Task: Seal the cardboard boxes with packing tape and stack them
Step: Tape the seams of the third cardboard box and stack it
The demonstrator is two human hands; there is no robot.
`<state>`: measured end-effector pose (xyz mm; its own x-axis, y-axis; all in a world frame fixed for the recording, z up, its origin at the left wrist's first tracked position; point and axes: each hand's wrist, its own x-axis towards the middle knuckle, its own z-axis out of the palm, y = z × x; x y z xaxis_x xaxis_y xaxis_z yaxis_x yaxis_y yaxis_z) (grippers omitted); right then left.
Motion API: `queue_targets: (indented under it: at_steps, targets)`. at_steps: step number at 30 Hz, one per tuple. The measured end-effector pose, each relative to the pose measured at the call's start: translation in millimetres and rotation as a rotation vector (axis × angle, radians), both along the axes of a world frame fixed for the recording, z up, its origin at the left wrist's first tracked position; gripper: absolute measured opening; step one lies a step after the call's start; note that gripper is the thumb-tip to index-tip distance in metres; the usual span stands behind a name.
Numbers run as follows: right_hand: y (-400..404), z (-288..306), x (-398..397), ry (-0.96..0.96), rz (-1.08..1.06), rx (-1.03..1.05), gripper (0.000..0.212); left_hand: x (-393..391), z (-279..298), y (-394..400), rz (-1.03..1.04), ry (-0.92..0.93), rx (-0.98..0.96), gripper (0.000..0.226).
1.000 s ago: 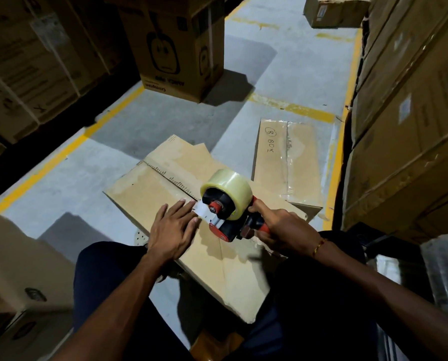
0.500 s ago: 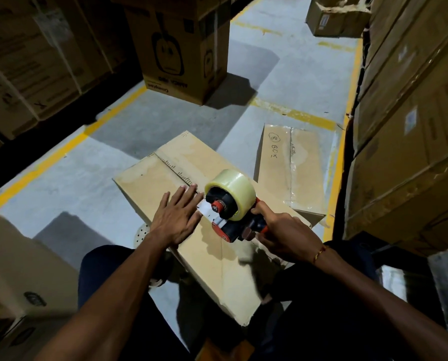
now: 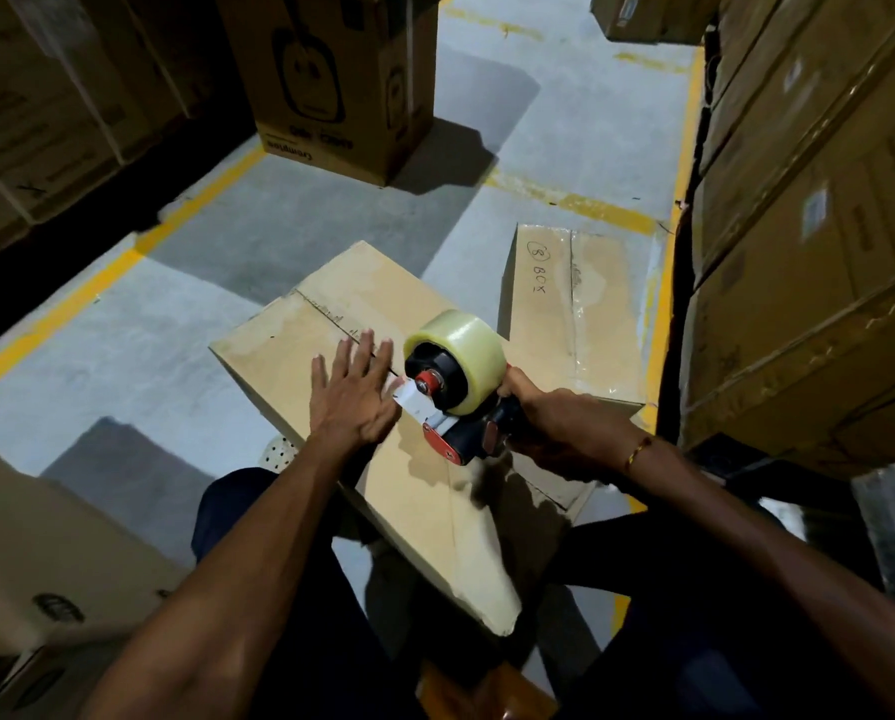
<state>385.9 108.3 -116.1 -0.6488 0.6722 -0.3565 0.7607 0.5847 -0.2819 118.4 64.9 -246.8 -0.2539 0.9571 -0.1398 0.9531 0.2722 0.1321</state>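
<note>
Left hand (image 3: 354, 394), fingers now spread flat, presses tape onto the tan cardboard box (image 3: 299, 345); right hand (image 3: 554, 423) grips the red-black tape dispenser (image 3: 455, 387), drawn nearer. Sealing underway.

On the flat cardboard box (image 3: 575, 309) lying right of centre in the frame, a handwritten mark reads "B" inside a circle, followed by "BOX", the letters running down its top face. The tall printed carton (image 3: 331, 80) at the upper centre carries the brand "Crompton" along its lower edge, seen upside down; smaller print beside that word is too blurred to read. White labels on the stacked cartons (image 3: 814, 210) along the right edge are illegible.
</note>
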Motion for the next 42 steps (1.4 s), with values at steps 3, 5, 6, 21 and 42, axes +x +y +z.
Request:
queue_targets:
  at_steps: [3, 5, 6, 21, 42]
  targets:
    - [-4, 2, 0, -0.041, 0.017, 0.048, 0.066, 5, -7, 3, 0.06, 0.032, -0.011, 0.076]
    - [-7, 2, 3, -0.048, 0.038, 0.066, 0.063, 6, -8, 3, 0.065, 0.067, -0.01, 0.079]
    - [-6, 2, 4, -0.055, 0.047, 0.064, 0.062, 5, -8, 3, 0.063, 0.076, -0.009, 0.08]
    - [-17, -3, 70, -0.104, 0.026, 0.024, 0.071, 14, 2, 5, 0.107, 0.018, -0.04, 0.083]
    - [-30, -18, 85, 0.073, -0.025, 0.077, 0.075, 83, 9, -51, -0.233, 0.063, -0.076, 0.079]
